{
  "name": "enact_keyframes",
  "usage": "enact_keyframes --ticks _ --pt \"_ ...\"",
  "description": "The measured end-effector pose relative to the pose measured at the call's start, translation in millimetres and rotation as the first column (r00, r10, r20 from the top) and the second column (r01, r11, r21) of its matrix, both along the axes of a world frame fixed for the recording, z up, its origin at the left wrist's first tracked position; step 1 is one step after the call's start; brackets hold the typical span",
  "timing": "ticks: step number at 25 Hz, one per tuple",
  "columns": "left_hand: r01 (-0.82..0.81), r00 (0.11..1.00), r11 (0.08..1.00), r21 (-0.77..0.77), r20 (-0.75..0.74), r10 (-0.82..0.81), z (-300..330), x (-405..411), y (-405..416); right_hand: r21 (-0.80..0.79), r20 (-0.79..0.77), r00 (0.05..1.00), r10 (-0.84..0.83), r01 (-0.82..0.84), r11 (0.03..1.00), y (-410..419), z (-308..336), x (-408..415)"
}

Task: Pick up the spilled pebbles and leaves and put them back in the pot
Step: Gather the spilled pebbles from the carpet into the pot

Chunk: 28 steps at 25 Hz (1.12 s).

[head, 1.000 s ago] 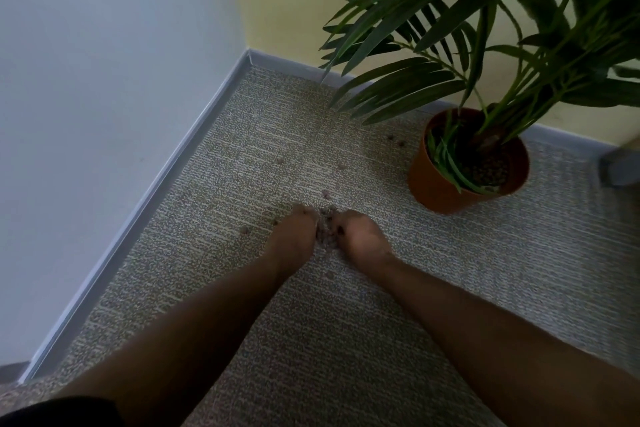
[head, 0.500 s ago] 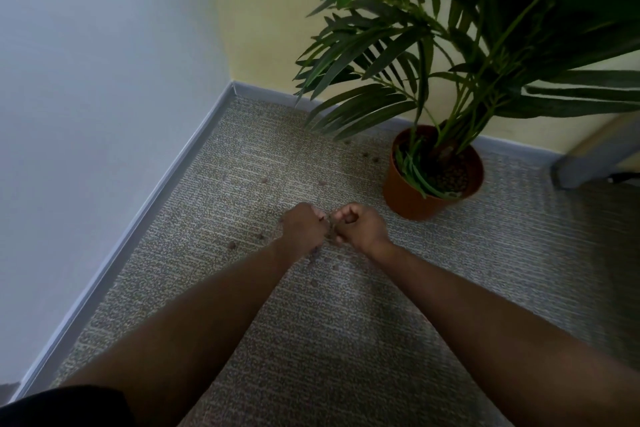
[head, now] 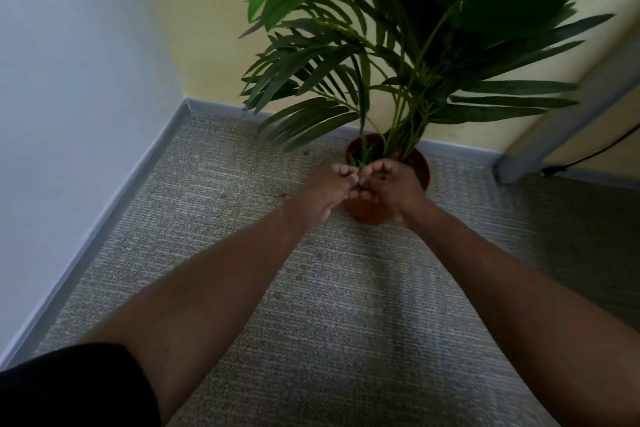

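Looks like an office or similar indoor room corner. Grey loop-pile carpet (head: 346, 322) across the lower frame, grey skirting board (head: 114, 198) along a white wall at left and a pale yellow wall at top centre, a potted palm (head: 398, 80), and a grey metal furniture leg (head: 568, 114) with a black cable (head: 595, 152) at right.

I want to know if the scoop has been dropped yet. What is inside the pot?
Green stems rise from the pot. Both hands, left hand and right hand, cover most of its opening, so any pebbles inside cannot be seen.
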<state>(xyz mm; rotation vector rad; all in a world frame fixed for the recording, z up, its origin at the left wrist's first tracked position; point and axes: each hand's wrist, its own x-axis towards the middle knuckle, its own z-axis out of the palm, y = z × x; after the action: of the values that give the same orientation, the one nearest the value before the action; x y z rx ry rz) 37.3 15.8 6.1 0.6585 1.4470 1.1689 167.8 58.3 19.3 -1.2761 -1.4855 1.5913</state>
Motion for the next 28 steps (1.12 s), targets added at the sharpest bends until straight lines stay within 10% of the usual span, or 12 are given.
enact_keyframes --ticks 12,21,26,28 --pt "0.128 0.981 0.986 -0.11 -0.135 -0.142 -2 15 49 0.316 0.445 0.878 -0.179 0.033 0.948 43 -30 28" --pt "0.032 0.946 0.999 -0.016 -0.321 -0.036 8 -28 6 0.622 0.33 0.916 -0.227 -0.031 0.782 10 -8 -2" --pt "0.204 0.747 0.971 -0.126 -0.62 -0.238 -40 -78 -81 0.497 0.489 0.868 0.084 -0.357 0.791 -45 -49 -38" --pt "0.28 0.54 0.929 -0.241 -0.761 -0.36 -67 -104 -122 0.358 0.634 0.734 0.241 -0.556 0.751 -65 -74 -52"
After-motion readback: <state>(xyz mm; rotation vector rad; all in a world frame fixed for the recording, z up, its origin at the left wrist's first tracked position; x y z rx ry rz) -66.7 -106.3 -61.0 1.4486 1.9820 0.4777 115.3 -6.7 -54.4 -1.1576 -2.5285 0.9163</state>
